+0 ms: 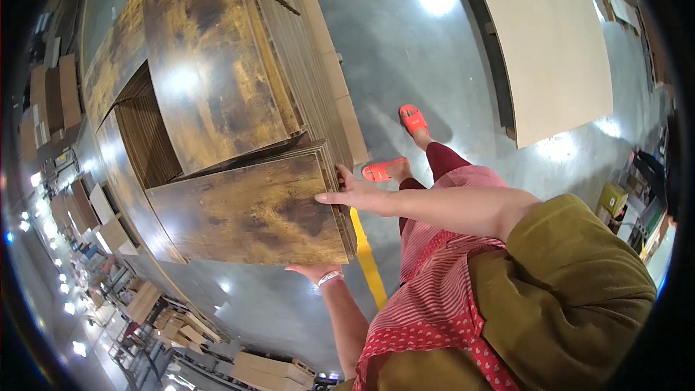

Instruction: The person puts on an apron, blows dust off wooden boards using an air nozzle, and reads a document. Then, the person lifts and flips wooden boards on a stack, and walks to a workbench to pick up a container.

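A stack of brown wood-grain boards [250, 210] with dark and golden blotches lies before me, its layered edges showing at the right end. My right hand [353, 192] grips that end, thumb on the top face and fingers along the layered edge. At the near lower edge, my left hand [316, 272] supports the same stack; its fingers are partly hidden beneath the boards, and a bracelet circles the wrist. Beyond lies a taller pile of larger matching panels [210, 58]. A dark rectangular gap [148, 127] opens between the piles.
A yellow line [369, 261] runs along the grey floor [376, 43] near my orange slippers [413, 119]. Large pale sheets [546, 43] are stacked at the upper right. Cartons [271, 371] and other boards stand along the left and lower rim.
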